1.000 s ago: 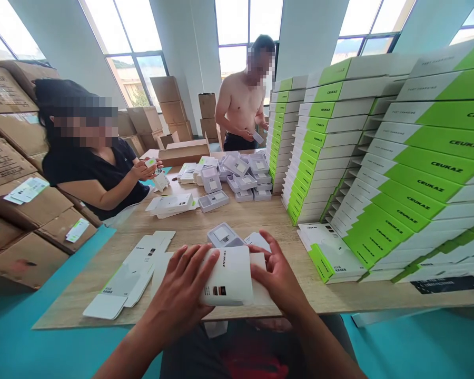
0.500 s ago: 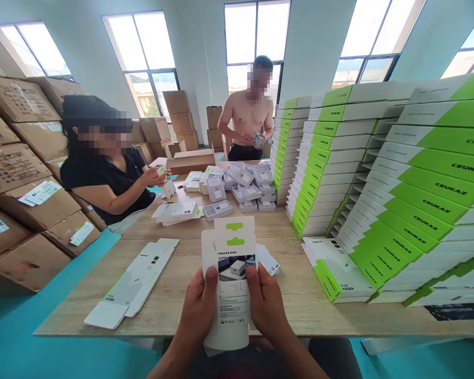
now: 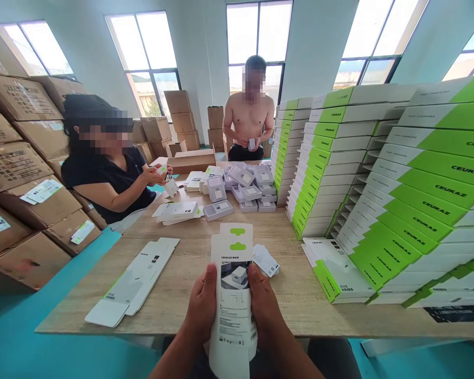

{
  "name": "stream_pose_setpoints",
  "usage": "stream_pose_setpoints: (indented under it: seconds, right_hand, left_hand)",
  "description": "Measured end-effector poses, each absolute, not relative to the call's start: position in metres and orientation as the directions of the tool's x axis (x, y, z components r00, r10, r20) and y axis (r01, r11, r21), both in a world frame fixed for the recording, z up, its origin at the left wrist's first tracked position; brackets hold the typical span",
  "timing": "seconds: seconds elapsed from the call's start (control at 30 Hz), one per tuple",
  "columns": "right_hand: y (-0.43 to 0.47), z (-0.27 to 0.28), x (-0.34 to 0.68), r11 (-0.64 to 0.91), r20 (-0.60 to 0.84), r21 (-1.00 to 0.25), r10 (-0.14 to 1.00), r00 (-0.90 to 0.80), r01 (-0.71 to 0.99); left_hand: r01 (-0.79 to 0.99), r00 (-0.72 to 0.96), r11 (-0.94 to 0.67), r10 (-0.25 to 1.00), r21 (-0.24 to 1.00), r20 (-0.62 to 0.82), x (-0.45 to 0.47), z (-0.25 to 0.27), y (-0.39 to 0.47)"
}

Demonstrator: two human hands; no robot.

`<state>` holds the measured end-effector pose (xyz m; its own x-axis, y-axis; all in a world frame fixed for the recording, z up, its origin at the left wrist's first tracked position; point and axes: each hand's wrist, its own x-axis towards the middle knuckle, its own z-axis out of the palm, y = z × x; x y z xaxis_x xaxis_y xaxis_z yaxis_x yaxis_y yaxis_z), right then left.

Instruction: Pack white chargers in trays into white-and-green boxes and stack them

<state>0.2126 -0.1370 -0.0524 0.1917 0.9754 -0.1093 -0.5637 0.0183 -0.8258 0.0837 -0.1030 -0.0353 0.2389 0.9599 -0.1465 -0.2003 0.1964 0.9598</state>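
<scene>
Lowered slightly since earlier, white carton, both hands gripping its sides

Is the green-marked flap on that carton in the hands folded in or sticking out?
Sticking out: the flap extends unfolded beyond the photo panel of the carton.

Brown cartons stacked at left, white labels on some. More boxes beneath tall windows. Pale wall; turquoise floor.
</scene>
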Motion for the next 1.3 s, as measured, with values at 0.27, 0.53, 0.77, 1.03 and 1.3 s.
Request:
stream_pose_setpoints:
  seconds: [0.27,0.53,0.77,1.03,1.3]
  right_hand:
    - [-0.152,-0.062,0.213,-0.061,-0.08,-0.785,0.997,0.002,-0.617]
    - [-0.14,-0.057,0.242,0.007,0.016,-0.942,1.0,-0.024,-0.336]
    - [-0.143,-0.009,0.25,-0.006,0.014,-0.934,0.999,-0.052,-0.356]
    - [-0.143,0.005,0.247,-0.193,0.026,-0.769,0.943,-0.332,-0.609]
    - [-0.136,0.001,0.237,-0.205,-0.097,-0.872,0.962,-0.254,-0.444]
  left_hand:
    - [-0.214,0.068,0.1,0.994,0.972,-0.088,0.078,-0.034,-0.092]
    - [-0.342,0.751,0.307,0.658,0.888,0.061,0.056,0.003,-0.083]
    - [0.215,0.691,-0.439,0.699,0.872,0.182,0.031,0.029,-0.091]
    - [0.503,0.814,-0.816,0.558,0.285,0.163,0.016,0.045,-0.101]
    - [0.411,0.785,-0.899,0.433,0.15,0.443,0.027,0.023,-0.107]
